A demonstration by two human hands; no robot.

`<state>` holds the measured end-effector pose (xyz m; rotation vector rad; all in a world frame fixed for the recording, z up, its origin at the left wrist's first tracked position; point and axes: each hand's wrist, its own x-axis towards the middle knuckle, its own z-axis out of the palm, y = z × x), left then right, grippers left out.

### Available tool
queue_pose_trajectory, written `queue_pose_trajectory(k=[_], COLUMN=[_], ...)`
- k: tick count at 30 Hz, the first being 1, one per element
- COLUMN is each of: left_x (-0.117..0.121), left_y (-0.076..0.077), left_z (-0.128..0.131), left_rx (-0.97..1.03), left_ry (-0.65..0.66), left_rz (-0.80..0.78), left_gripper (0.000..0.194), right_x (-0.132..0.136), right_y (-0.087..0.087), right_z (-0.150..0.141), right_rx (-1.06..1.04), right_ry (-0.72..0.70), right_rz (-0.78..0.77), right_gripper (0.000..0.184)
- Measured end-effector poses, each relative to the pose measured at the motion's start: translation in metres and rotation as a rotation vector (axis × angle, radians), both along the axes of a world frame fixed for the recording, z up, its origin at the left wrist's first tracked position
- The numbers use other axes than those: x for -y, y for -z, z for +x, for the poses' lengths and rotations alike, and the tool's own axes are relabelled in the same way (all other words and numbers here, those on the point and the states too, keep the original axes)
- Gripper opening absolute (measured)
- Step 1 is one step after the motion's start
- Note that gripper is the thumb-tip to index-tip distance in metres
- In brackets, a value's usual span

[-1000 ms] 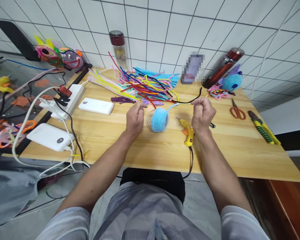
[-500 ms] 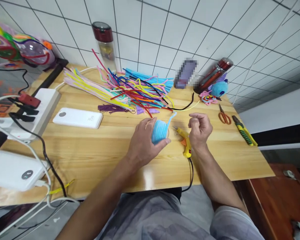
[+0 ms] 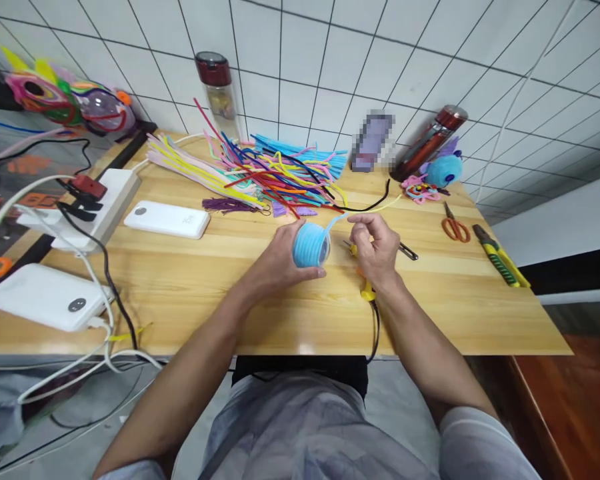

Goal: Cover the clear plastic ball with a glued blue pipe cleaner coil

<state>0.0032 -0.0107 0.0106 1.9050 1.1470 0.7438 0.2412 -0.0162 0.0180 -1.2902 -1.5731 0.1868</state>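
Observation:
My left hand (image 3: pixel 280 257) is wrapped round a small clear cylinder (image 3: pixel 325 252) wound with blue pipe cleaner (image 3: pixel 309 245), tilted so that its clear end faces right. A loose length of the blue pipe cleaner rises from the winding towards my right hand (image 3: pixel 375 247). The curled fingers of that hand are closed at the tip of this length, and the contact itself is partly hidden. Under my right hand lies a yellow glue gun (image 3: pixel 367 291), mostly covered, its black cord running off the table's front edge.
Behind my hands lies a heap of coloured pipe cleaners (image 3: pixel 280 175). Orange-handled scissors (image 3: pixel 456 229), pliers (image 3: pixel 497 257) and a dark slim tool (image 3: pixel 409 251) are on the right. A white power bank (image 3: pixel 167 220), a power strip (image 3: pixel 100 207) and cables occupy the left. A red flask (image 3: pixel 433 141) stands behind.
My right hand has moved left, over the glue gun, to the loose tip of the blue pipe cleaner. My left hand has turned the cylinder, showing more of its clear end. The view has shifted slightly.

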Motion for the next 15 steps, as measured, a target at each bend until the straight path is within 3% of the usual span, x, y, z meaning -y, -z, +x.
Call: queue_pose_trajectory(k=[11, 15], left_x=[-0.003, -0.002], left_y=[-0.008, -0.005], left_z=[0.002, 0.003], left_rx=[-0.012, 0.022], left_ry=[-0.045, -0.056], left_rz=[-0.053, -0.039], left_gripper=[0.104, 0.095], right_x=[0.011, 0.014], right_y=[-0.047, -0.055], right_z=[-0.004, -0.007], right_rx=[0.068, 0.114], right_ry=[-0.152, -0.211], right_rz=[-0.058, -0.081], right_gripper=[0.019, 0.017])
